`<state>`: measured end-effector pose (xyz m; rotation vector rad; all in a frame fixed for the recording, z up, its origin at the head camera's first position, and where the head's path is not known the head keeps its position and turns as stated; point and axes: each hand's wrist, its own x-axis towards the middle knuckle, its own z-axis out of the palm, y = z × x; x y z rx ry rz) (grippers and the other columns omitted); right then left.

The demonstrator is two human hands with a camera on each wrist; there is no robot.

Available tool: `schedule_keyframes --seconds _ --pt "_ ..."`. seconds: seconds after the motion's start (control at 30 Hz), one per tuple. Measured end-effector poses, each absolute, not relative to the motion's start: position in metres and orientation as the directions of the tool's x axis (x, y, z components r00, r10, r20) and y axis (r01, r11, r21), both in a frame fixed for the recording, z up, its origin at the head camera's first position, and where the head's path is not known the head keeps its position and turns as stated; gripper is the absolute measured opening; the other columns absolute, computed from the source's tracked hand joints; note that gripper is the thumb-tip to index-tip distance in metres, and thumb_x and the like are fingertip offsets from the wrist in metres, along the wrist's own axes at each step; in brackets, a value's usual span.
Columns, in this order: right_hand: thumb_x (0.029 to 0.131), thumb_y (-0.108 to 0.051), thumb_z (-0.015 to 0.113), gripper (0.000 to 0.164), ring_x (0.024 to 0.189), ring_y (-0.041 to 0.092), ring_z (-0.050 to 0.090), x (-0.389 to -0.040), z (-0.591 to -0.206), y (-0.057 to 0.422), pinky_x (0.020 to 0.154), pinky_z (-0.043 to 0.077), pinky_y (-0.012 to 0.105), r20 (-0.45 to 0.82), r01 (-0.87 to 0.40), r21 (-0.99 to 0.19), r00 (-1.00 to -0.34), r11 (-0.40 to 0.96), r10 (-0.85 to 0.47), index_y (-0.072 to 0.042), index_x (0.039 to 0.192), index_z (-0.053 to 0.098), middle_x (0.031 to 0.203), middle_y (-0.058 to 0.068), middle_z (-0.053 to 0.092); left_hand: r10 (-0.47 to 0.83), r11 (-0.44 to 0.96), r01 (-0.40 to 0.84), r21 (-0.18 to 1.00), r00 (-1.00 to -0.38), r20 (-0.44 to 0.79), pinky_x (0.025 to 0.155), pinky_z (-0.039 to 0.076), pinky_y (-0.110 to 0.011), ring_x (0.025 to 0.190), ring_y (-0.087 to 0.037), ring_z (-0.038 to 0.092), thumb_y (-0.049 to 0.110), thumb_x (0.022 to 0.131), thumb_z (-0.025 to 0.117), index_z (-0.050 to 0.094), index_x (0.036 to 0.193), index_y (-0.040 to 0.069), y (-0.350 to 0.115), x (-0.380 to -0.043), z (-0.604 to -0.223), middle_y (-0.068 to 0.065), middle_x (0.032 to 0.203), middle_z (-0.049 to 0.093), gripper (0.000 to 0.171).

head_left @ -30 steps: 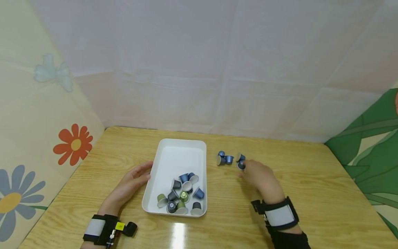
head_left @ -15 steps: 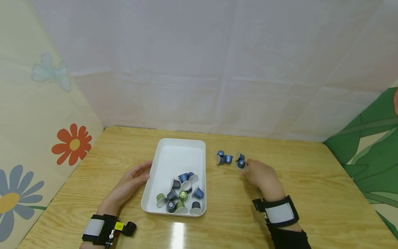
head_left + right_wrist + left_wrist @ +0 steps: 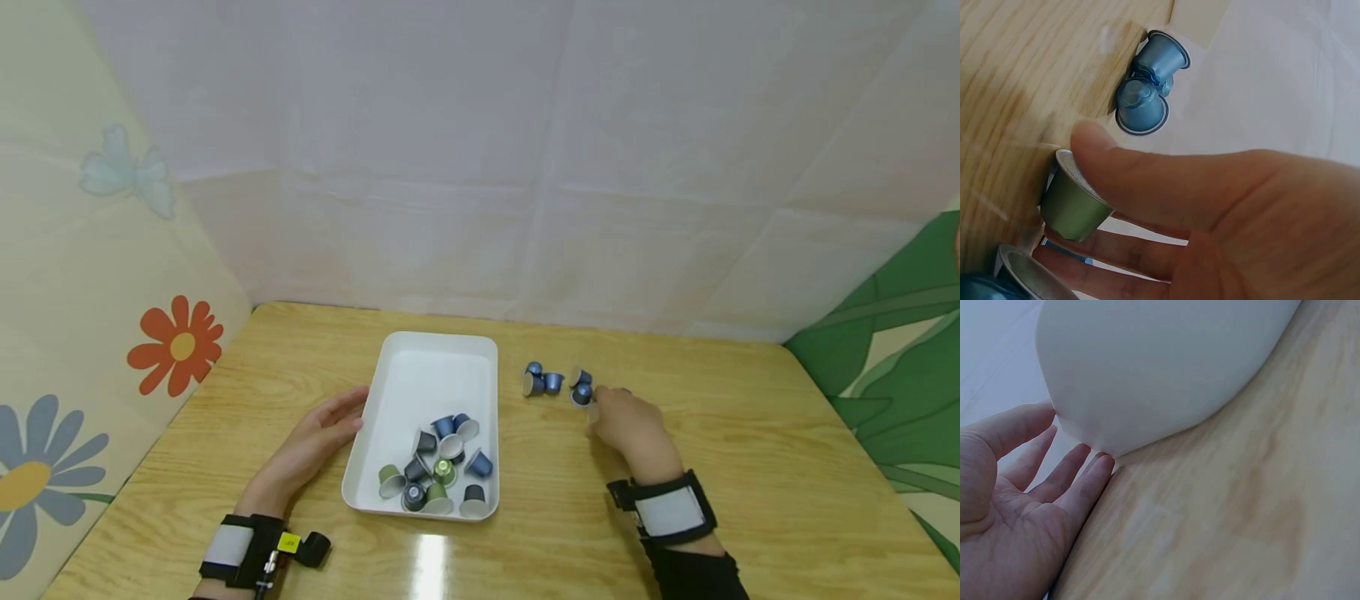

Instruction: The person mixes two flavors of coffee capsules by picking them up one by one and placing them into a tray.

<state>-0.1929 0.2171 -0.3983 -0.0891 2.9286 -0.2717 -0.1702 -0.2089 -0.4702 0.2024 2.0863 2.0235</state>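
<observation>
My left hand (image 3: 318,442) rests its fingertips against the left wall of a white tray (image 3: 408,362); in the left wrist view the fingers (image 3: 1079,494) are nearly straight at the tray's corner. Coffee capsules in green, blue and dark grey lie in the near half of the tray, among them a bright green capsule (image 3: 444,472). To the right of the tray, my right hand (image 3: 633,425) pinches a green coffee capsule (image 3: 1075,206), thumb against its pale lid. Right by these fingers stand two blue capsules (image 3: 581,394), lying close together on the table.
Several more blue capsules (image 3: 543,382) sit in a cluster between the tray and my right hand. The wooden table (image 3: 555,517) ends at a white cloth backdrop (image 3: 487,208). Flower-printed cloth (image 3: 180,342) hangs at the left side.
My right hand has shifted slightly right, away from the blue capsules, and a pale lid now shows at its fingertips. The left hand and tray have stayed in place.
</observation>
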Motion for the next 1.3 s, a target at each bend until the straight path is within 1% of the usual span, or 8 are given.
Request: schedule_keyframes --seconds 0.13,0.27,0.47,0.67,0.9,1.03,1.13,1.3 --pt "0.082 -0.011 0.079 0.039 0.091 0.040 0.064 -0.193 -0.398 0.216 0.073 0.053 0.054 -0.182 -0.052 -0.186 -0.979 0.981 -0.087 0.009 0.112 0.062 0.103 0.026 0.066 0.265 0.032 -0.049 0.998 -0.963 -0.056 0.099 0.040 -0.015 0.143 -0.033 0.030 0.015 0.099 0.061 0.032 0.151 -0.003 -0.209 -0.170 -0.469 -0.020 0.157 0.031 0.062" --pt "0.081 -0.010 0.079 0.035 0.085 0.034 0.063 -0.193 -0.399 0.217 0.069 0.053 0.051 -0.179 -0.058 -0.182 -0.980 0.982 -0.091 0.007 0.107 0.064 0.098 0.022 0.067 0.264 0.034 -0.050 0.998 -0.963 -0.057 0.099 0.040 -0.016 0.142 -0.033 0.031 0.015 0.099 0.062 0.033 0.151 -0.003 -0.210 -0.171 -0.469 -0.020 0.157 0.031 0.062" --pt "0.085 -0.020 0.078 0.036 0.074 0.026 0.058 -0.193 -0.399 0.220 0.063 0.051 0.044 -0.213 -0.019 -0.179 -0.975 0.984 -0.058 0.007 0.104 0.065 0.090 0.016 0.066 0.252 0.060 -0.054 0.997 -0.965 -0.068 0.099 0.041 -0.016 0.141 -0.030 0.036 0.018 0.098 0.063 0.037 0.151 0.002 -0.208 -0.176 -0.469 -0.015 0.156 0.036 0.061" --pt "0.089 -0.027 0.074 0.036 0.066 0.022 0.053 -0.190 -0.398 0.221 0.055 0.046 0.035 -0.236 0.027 -0.208 -0.972 0.978 -0.023 0.006 0.102 0.067 0.081 0.009 0.063 0.270 0.057 -0.070 0.996 -0.959 -0.083 0.099 0.042 -0.018 0.141 -0.030 0.035 0.016 0.098 0.062 0.035 0.151 0.001 -0.208 -0.179 -0.470 -0.016 0.156 0.035 0.061" --pt "0.093 -0.028 0.070 0.033 0.062 0.022 0.051 -0.189 -0.396 0.219 0.053 0.044 0.034 -0.188 0.011 -0.223 -0.982 0.975 -0.031 0.004 0.095 0.066 0.075 0.007 0.058 0.256 0.078 -0.087 0.993 -0.961 -0.104 0.100 0.041 -0.018 0.142 -0.029 0.035 0.018 0.099 0.062 0.035 0.152 0.004 -0.209 -0.179 -0.469 -0.014 0.157 0.033 0.062" --pt "0.094 -0.031 0.069 0.035 0.062 0.021 0.051 -0.190 -0.394 0.217 0.051 0.043 0.033 -0.162 0.000 -0.230 -0.986 0.973 -0.038 0.004 0.095 0.064 0.074 0.007 0.056 0.250 0.074 -0.089 0.993 -0.963 -0.105 0.099 0.042 -0.017 0.142 -0.030 0.035 0.017 0.098 0.062 0.035 0.152 0.003 -0.210 -0.177 -0.469 -0.014 0.157 0.033 0.062" --pt "0.094 -0.032 0.069 0.039 0.062 0.021 0.052 -0.189 -0.391 0.217 0.050 0.043 0.032 -0.145 -0.007 -0.239 -0.988 0.971 -0.043 0.007 0.100 0.064 0.076 0.007 0.058 0.251 0.064 -0.087 0.994 -0.963 -0.100 0.099 0.042 -0.017 0.142 -0.030 0.035 0.017 0.098 0.063 0.035 0.151 0.002 -0.210 -0.176 -0.471 -0.015 0.157 0.034 0.061" --pt "0.095 -0.033 0.067 0.043 0.062 0.021 0.052 -0.189 -0.384 0.217 0.049 0.042 0.032 -0.113 -0.034 -0.235 -0.992 0.972 -0.062 0.008 0.104 0.064 0.079 0.009 0.061 0.241 0.064 -0.081 0.995 -0.966 -0.094 0.099 0.041 -0.016 0.142 -0.029 0.035 0.018 0.098 0.064 0.036 0.151 0.003 -0.211 -0.174 -0.473 -0.014 0.157 0.034 0.062"
